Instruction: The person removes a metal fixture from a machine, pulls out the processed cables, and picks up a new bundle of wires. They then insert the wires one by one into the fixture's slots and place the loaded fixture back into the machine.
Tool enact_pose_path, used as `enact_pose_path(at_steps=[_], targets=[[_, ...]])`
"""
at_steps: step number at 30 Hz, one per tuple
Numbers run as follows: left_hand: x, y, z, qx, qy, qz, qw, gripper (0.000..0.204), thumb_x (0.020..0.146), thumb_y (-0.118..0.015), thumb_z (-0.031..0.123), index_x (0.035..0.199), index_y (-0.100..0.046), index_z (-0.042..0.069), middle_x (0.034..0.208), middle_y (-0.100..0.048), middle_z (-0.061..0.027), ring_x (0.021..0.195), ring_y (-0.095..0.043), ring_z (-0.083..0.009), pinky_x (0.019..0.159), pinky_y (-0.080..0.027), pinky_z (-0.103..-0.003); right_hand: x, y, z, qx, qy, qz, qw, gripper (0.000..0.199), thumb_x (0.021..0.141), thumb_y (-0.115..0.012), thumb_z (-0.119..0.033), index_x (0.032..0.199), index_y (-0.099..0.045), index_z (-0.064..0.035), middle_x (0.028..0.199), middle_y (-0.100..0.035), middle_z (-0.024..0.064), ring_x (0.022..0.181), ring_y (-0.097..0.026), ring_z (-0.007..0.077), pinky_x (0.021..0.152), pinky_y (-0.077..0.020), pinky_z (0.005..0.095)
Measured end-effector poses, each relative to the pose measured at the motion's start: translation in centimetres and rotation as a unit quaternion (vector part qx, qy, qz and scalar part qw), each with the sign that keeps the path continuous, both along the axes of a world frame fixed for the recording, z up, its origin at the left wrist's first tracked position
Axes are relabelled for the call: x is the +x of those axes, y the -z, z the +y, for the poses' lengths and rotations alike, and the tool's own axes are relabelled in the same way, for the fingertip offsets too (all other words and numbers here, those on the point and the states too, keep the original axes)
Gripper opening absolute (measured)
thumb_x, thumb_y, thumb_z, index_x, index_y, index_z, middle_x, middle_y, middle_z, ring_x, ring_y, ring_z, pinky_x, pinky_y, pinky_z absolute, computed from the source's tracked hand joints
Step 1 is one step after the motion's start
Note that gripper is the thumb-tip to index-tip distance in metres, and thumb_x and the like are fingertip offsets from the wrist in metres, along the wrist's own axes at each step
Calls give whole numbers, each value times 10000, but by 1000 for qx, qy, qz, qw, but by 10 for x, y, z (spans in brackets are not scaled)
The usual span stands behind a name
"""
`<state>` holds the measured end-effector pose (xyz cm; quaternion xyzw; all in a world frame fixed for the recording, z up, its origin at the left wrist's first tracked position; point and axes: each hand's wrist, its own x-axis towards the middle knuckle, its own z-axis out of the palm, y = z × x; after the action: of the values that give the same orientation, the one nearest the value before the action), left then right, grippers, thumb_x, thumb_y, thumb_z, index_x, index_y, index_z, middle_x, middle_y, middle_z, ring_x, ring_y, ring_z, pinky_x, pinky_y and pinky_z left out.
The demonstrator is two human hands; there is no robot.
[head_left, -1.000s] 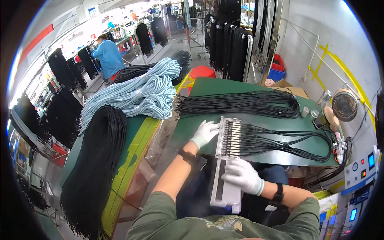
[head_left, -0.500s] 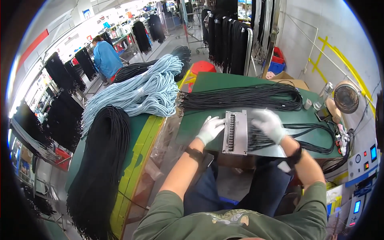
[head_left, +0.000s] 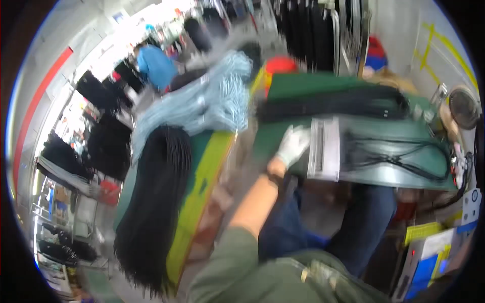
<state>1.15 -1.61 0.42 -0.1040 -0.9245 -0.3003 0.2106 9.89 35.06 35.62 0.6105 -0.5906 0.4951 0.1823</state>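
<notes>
My left hand (head_left: 294, 145), in a white glove, lies on the green table beside the left edge of a grey metal fixture (head_left: 324, 149). Its fingers look stretched out with nothing in them, though motion blurs them. My right hand and forearm are out of the picture. Black cables (head_left: 399, 157) extend from the fixture's right side and loop round at the table's right end. Blur hides the details along the fixture's left strip.
A long black cable bundle (head_left: 333, 103) lies behind the fixture. On the left table are light-blue cable coils (head_left: 202, 98) and a black bundle (head_left: 159, 202). A small fan (head_left: 464, 108) stands at the right. A person in blue (head_left: 156, 65) is far left.
The view has swung, so the tables sit further right and everything is blurred. My right hand, earlier over the cables beside the fixture, has gone out of view. My left hand stays by the fixture.
</notes>
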Motion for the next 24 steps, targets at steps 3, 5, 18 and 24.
enact_pose_path(at_steps=[3,5,18,24], targets=[[21,42,-22,-38,-3,-24,999,363,959,-587,278,1292,-668,157,1334,-647,-95,1350,-489,-346,1202,-231,-531,3,15,1,-7,5,-10,1000,375,967,-634,-200,1297,-612,-25,1258,-651,147,1132,-627,254,999,-480,362],[3,23,21,7,22,-52,998,375,955,-599,299,1309,-667,195,1338,-643,-94,1346,-504,-317,1201,-244,-505,24,9,16,-7,55,-16,998,381,972,-629,-206,1303,-607,-21,1262,-649,148,1136,-625,253,1003,-477,360],[-19,-15,28,-6,40,40,998,263,855,-682,247,1082,-758,139,1122,-715,-134,1074,-625,-355,975,-444,-522,63,17,66,-77,180,-28,980,423,1001,-593,-247,1340,-573,6,1290,-638,151,1165,-614,246,1031,-458,350],[3,25,-34,13,-10,-63,998,361,923,-661,202,1269,-690,105,1274,-650,-178,1249,-519,-352,1113,-349,-458,75,125,108,-147,284,-194,927,445,1015,-577,-265,1357,-557,19,1302,-632,152,1179,-609,243,1043,-449,345]])
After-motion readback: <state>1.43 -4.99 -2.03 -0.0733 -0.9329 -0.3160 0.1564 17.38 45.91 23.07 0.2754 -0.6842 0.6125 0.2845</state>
